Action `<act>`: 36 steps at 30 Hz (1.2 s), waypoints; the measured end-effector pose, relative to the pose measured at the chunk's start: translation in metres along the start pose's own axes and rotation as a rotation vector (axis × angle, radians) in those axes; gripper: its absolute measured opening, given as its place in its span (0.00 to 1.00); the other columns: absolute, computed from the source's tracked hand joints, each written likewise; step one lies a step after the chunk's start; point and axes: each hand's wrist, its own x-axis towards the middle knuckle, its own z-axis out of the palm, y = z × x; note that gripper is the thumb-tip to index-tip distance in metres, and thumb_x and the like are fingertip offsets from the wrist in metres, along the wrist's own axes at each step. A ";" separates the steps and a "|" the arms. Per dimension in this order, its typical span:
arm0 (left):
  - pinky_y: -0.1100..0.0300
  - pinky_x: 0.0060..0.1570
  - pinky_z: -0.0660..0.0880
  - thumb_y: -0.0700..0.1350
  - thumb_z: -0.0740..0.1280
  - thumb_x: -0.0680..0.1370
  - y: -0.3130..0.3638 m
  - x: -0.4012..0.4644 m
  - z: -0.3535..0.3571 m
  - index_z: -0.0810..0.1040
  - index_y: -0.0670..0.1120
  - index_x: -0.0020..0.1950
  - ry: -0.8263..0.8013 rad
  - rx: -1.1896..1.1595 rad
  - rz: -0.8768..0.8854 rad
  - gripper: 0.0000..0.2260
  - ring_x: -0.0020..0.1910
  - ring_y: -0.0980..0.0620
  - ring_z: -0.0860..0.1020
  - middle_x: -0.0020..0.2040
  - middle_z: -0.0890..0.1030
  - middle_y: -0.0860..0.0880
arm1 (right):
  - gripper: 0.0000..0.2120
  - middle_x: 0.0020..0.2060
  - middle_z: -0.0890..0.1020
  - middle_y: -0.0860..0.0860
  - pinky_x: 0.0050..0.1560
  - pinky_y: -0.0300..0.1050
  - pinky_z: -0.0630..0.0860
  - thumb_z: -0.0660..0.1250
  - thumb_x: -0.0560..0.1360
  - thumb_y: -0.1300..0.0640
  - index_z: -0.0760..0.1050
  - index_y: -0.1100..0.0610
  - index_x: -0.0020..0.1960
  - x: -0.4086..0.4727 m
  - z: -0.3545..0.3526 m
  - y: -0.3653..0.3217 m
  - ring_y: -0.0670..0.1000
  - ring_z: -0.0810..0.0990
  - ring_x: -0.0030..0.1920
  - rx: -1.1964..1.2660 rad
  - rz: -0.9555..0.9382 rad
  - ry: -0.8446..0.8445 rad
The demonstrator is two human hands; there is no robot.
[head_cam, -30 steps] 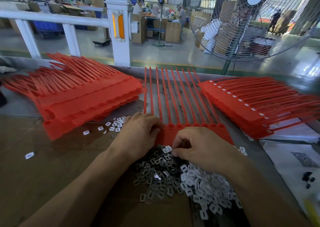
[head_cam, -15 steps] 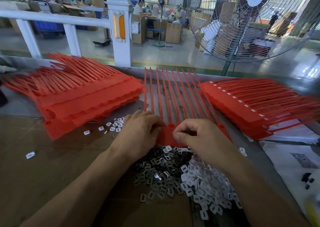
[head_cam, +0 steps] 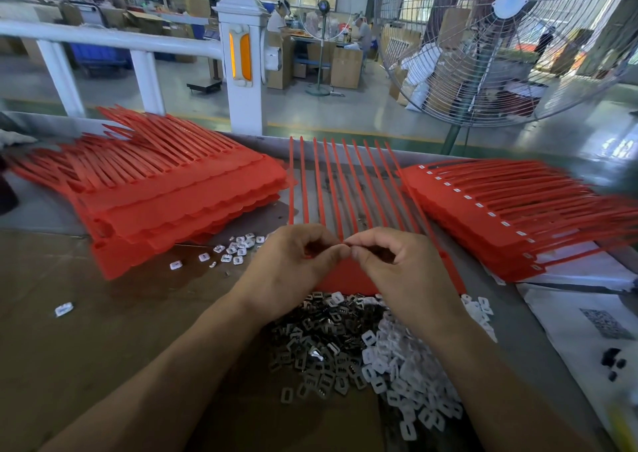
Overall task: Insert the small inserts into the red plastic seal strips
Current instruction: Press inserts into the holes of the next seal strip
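Inserts (head_cam: 348, 246), judged tiny, light, rigid and easily dropped, are best pinched at the edges, as between left hand (head_cam: 293, 265) and right hand (head_cam: 400, 265) fingertips pressed together above the flexible strip sheet (head_cam: 345, 189).

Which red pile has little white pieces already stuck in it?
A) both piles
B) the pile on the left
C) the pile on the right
C: the right pile shows a row of white pieces along its strips, while the left pile is plain red.
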 end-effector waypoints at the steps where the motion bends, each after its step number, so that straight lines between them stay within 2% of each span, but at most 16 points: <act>1: 0.68 0.33 0.68 0.49 0.71 0.79 0.000 0.000 0.000 0.84 0.49 0.44 -0.004 -0.015 -0.003 0.07 0.30 0.61 0.73 0.37 0.82 0.50 | 0.07 0.45 0.86 0.37 0.48 0.26 0.75 0.74 0.79 0.55 0.86 0.46 0.54 0.000 0.000 0.000 0.36 0.83 0.49 -0.022 -0.012 0.002; 3: 0.62 0.32 0.71 0.49 0.70 0.80 -0.001 0.000 0.000 0.83 0.49 0.44 -0.014 -0.045 -0.017 0.07 0.30 0.58 0.74 0.37 0.82 0.48 | 0.08 0.46 0.86 0.38 0.50 0.27 0.75 0.74 0.79 0.56 0.86 0.47 0.55 0.001 0.000 -0.001 0.36 0.83 0.50 -0.037 -0.039 0.007; 5: 0.45 0.36 0.76 0.50 0.70 0.80 -0.001 0.000 0.001 0.83 0.48 0.45 -0.012 -0.106 -0.053 0.08 0.35 0.42 0.78 0.39 0.82 0.42 | 0.09 0.48 0.85 0.38 0.52 0.26 0.74 0.74 0.79 0.58 0.86 0.49 0.57 0.000 0.001 -0.002 0.35 0.82 0.52 -0.018 -0.069 0.025; 6: 0.41 0.38 0.76 0.50 0.70 0.80 -0.001 0.000 0.000 0.83 0.48 0.44 -0.005 -0.152 -0.073 0.09 0.36 0.37 0.77 0.40 0.82 0.38 | 0.10 0.49 0.85 0.38 0.53 0.26 0.73 0.74 0.78 0.59 0.86 0.49 0.58 -0.001 0.002 -0.003 0.35 0.82 0.53 -0.019 -0.086 0.036; 8: 0.37 0.39 0.75 0.50 0.70 0.80 -0.001 0.001 0.000 0.84 0.45 0.44 0.004 -0.246 -0.106 0.10 0.35 0.39 0.76 0.42 0.81 0.33 | 0.11 0.49 0.85 0.38 0.53 0.26 0.74 0.75 0.77 0.59 0.85 0.49 0.59 -0.001 0.003 -0.005 0.35 0.82 0.54 -0.025 -0.113 0.052; 11: 0.42 0.41 0.74 0.49 0.70 0.80 -0.001 0.002 -0.001 0.83 0.42 0.44 0.013 -0.349 -0.148 0.12 0.38 0.44 0.76 0.43 0.81 0.33 | 0.10 0.46 0.86 0.39 0.50 0.27 0.76 0.76 0.76 0.59 0.84 0.48 0.55 0.001 0.002 -0.007 0.37 0.83 0.51 -0.041 -0.148 0.066; 13: 0.47 0.43 0.73 0.48 0.70 0.80 0.000 0.002 -0.001 0.83 0.41 0.44 0.019 -0.387 -0.168 0.12 0.37 0.45 0.76 0.41 0.81 0.35 | 0.07 0.46 0.85 0.40 0.50 0.34 0.78 0.75 0.77 0.57 0.85 0.49 0.54 0.002 0.001 -0.008 0.40 0.83 0.50 -0.102 -0.166 0.065; 16: 0.49 0.43 0.72 0.48 0.69 0.81 0.002 0.002 0.000 0.82 0.39 0.43 0.023 -0.426 -0.195 0.14 0.37 0.47 0.76 0.37 0.80 0.42 | 0.05 0.46 0.84 0.41 0.49 0.42 0.79 0.74 0.78 0.54 0.85 0.50 0.54 0.003 0.000 -0.009 0.43 0.82 0.50 -0.208 -0.217 0.085; 19: 0.48 0.44 0.72 0.47 0.69 0.81 0.003 0.002 0.000 0.82 0.37 0.44 0.038 -0.429 -0.192 0.14 0.38 0.46 0.76 0.38 0.80 0.40 | 0.05 0.45 0.85 0.41 0.49 0.39 0.79 0.74 0.78 0.55 0.85 0.50 0.54 0.004 0.002 -0.009 0.42 0.82 0.49 -0.182 -0.195 0.090; 22: 0.39 0.44 0.76 0.47 0.69 0.81 0.005 0.001 -0.002 0.82 0.38 0.45 0.046 -0.393 -0.176 0.12 0.38 0.43 0.77 0.42 0.81 0.33 | 0.06 0.45 0.85 0.38 0.49 0.32 0.77 0.75 0.77 0.55 0.85 0.47 0.53 0.003 0.003 -0.008 0.40 0.83 0.50 -0.065 -0.119 0.068; 25: 0.34 0.45 0.76 0.48 0.69 0.81 0.004 0.001 -0.003 0.83 0.40 0.44 0.059 -0.336 -0.158 0.12 0.38 0.36 0.78 0.44 0.81 0.33 | 0.05 0.45 0.85 0.40 0.48 0.37 0.79 0.75 0.77 0.55 0.85 0.48 0.53 0.005 0.003 -0.007 0.42 0.83 0.49 -0.137 -0.159 0.068; 27: 0.35 0.43 0.76 0.49 0.69 0.81 0.003 0.001 -0.003 0.83 0.41 0.44 0.069 -0.324 -0.158 0.13 0.37 0.36 0.77 0.43 0.81 0.33 | 0.04 0.45 0.84 0.40 0.49 0.42 0.80 0.75 0.78 0.54 0.85 0.48 0.53 0.006 0.004 -0.008 0.43 0.82 0.48 -0.198 -0.184 0.084; 30: 0.38 0.40 0.76 0.50 0.70 0.80 0.001 0.002 -0.001 0.83 0.42 0.42 0.074 -0.330 -0.164 0.13 0.36 0.44 0.77 0.42 0.81 0.35 | 0.04 0.44 0.83 0.41 0.47 0.46 0.79 0.74 0.78 0.53 0.83 0.48 0.52 0.007 0.007 -0.009 0.43 0.81 0.47 -0.224 -0.188 0.120; 33: 0.48 0.39 0.73 0.50 0.69 0.80 -0.001 0.002 0.000 0.83 0.43 0.41 0.074 -0.323 -0.167 0.13 0.35 0.47 0.76 0.40 0.81 0.37 | 0.02 0.43 0.81 0.41 0.46 0.44 0.78 0.74 0.78 0.54 0.83 0.48 0.50 0.008 0.006 -0.010 0.42 0.79 0.46 -0.277 -0.226 0.121; 36: 0.50 0.41 0.73 0.49 0.69 0.81 -0.001 0.003 0.001 0.83 0.43 0.41 0.081 -0.338 -0.183 0.13 0.35 0.49 0.77 0.38 0.82 0.41 | 0.03 0.42 0.79 0.41 0.46 0.41 0.76 0.71 0.79 0.52 0.83 0.49 0.50 0.009 0.006 -0.012 0.43 0.77 0.46 -0.408 -0.278 0.110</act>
